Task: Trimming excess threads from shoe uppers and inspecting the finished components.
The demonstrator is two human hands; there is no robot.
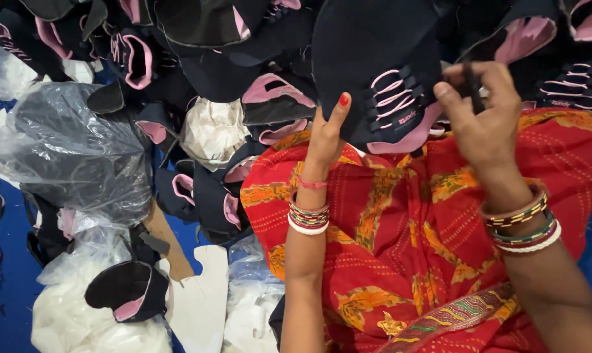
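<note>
The black shoe upper (374,72) with pink laces and a pink lining sits raised in front of you, above your lap, between your two hands. Your left hand (327,134) presses against its left edge, fingers straight and together, the thumb with its red nail pointing up along the fabric; the palm is flat on the piece rather than curled round it. Your right hand (482,114) is at the right edge of the upper, fingers drawn together and pinched on a thin dark strip (469,82) that stands up between the fingertips; whether that strip belongs to the upper you hold cannot be told. Both wrists carry stacks of coloured bangles (308,219). Under your forearms lies the red and orange patterned cloth (400,242) over your lap. Beyond the held piece, a heap of like black and pink uppers (211,39) fills the top of the view and spills down to the left. Left of that heap lies a crumpled clear plastic bag (73,150), with white padding (80,320) below it, and one loose upper (129,291) rests on the white stuff on the blue floor (8,274).
</note>
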